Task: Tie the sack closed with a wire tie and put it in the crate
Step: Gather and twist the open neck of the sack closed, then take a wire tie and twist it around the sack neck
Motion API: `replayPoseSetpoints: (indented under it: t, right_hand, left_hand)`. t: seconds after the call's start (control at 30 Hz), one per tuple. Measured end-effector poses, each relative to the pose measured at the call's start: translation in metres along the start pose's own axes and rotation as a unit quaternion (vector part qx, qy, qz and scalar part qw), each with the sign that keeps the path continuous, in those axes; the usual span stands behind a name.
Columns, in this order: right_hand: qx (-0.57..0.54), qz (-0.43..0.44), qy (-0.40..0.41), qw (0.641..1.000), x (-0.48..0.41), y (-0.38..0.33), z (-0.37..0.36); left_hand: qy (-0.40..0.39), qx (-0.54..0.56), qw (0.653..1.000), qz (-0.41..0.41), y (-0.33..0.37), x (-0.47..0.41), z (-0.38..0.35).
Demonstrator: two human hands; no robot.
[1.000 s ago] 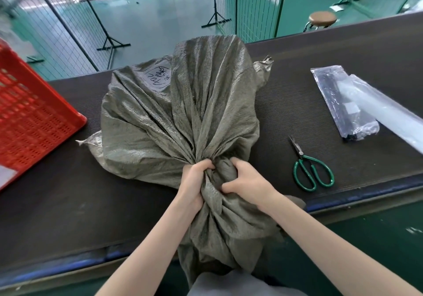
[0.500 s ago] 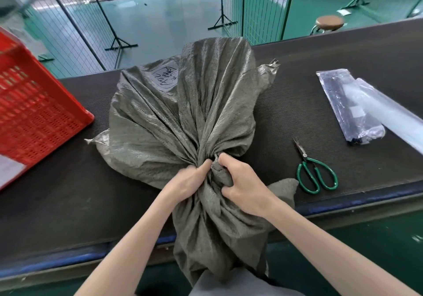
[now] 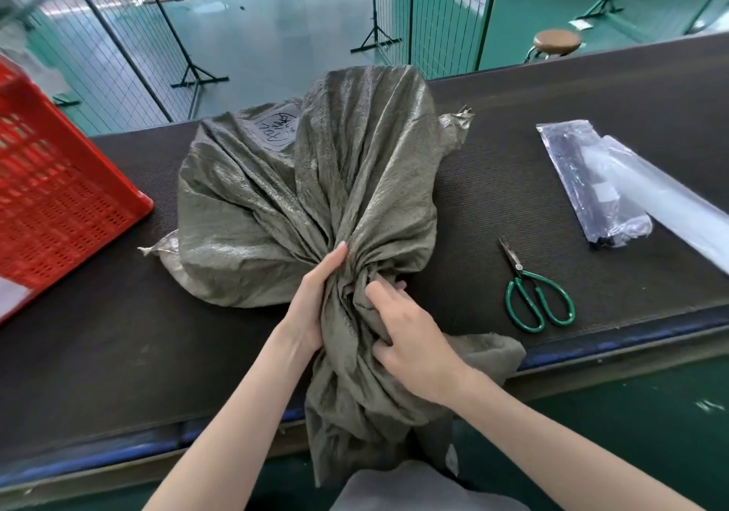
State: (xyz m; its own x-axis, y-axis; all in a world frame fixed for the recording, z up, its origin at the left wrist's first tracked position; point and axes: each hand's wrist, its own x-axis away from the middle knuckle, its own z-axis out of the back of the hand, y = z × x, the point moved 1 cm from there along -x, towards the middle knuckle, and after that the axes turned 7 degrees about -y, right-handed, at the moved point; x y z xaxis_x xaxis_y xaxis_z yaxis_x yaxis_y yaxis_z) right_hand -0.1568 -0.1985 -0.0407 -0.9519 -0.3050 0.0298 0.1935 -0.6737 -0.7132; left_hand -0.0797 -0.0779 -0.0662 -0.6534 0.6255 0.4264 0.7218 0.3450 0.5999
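crate [image 3: 59,194] left | sack [image 3: 315,202] centre on table [image 3: 118,352] | scissors [image 3: 536,297] right

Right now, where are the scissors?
In the head view, the green-handled metal scissors lie on the dark table mat, right of the grey-green woven sack, just below the clear plastic packet.

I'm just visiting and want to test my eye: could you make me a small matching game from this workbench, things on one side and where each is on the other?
Things:
1. sack
2. crate
3. scissors
4. stool

Places:
A. on the floor beyond the bench
B. left end of the bench
C. middle, neck bunched in both hands
D. on the bench, right of the sack

Pairs: 1-C, 2-B, 3-D, 4-A
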Motion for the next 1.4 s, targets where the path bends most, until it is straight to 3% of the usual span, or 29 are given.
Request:
replayPoseSetpoints:
  t: [0.1,0.2,0.27,0.33,0.53,0.67,0.8,0.9,0.97,1.17,1.4]
  right_hand:
    - [0.135,0.000,-0.005,0.991,0.003,0.004,-0.004]
    - [0.161,-0.005,-0.019,0.987,0.007,0.005,-0.004]
    - [0.104,-0.009,-0.038,0.994,0.013,0.009,-0.001]
    - [0.008,-0.026,-0.032,0.999,0.019,0.013,0.004]
    - [-0.134,-0.080,0.143,0.977,0.021,0.024,0.014]
    - [-0.211,-0.152,0.223,0.940,0.018,0.057,0.031]
    - [-0.274,-0.249,0.348,0.861,0.017,0.121,0.058]
    - [-0.253,-0.325,0.431,0.803,0.020,0.180,0.084]
    - [-0.207,-0.365,0.455,0.785,0.022,0.214,0.101]
    - [-0.033,-0.489,0.428,0.759,0.030,0.287,0.138]
    - [0.070,-0.547,0.301,0.778,0.023,0.323,0.151]
  left_hand:
    - [0.004,-0.025,1.000,0.000,-0.001,-0.009,-0.009]
    - [0.043,-0.060,0.997,0.019,-0.006,-0.017,-0.011]
    - [0.089,-0.087,0.992,0.011,-0.007,-0.021,-0.011]
    - [0.155,-0.126,0.979,-0.050,-0.007,-0.027,-0.011]
    - [0.237,-0.193,0.947,-0.104,-0.014,-0.046,-0.002]
    - [0.262,-0.232,0.920,-0.177,-0.021,-0.050,-0.011]
    - [0.229,-0.237,0.925,-0.190,-0.025,-0.050,-0.012]
    - [0.213,-0.227,0.934,-0.176,-0.029,-0.051,-0.013]
    - [0.202,-0.231,0.939,-0.153,-0.034,-0.054,-0.013]
    - [0.218,-0.262,0.931,-0.126,-0.040,-0.064,-0.012]
    - [0.294,-0.270,0.887,-0.231,-0.042,-0.089,-0.015]
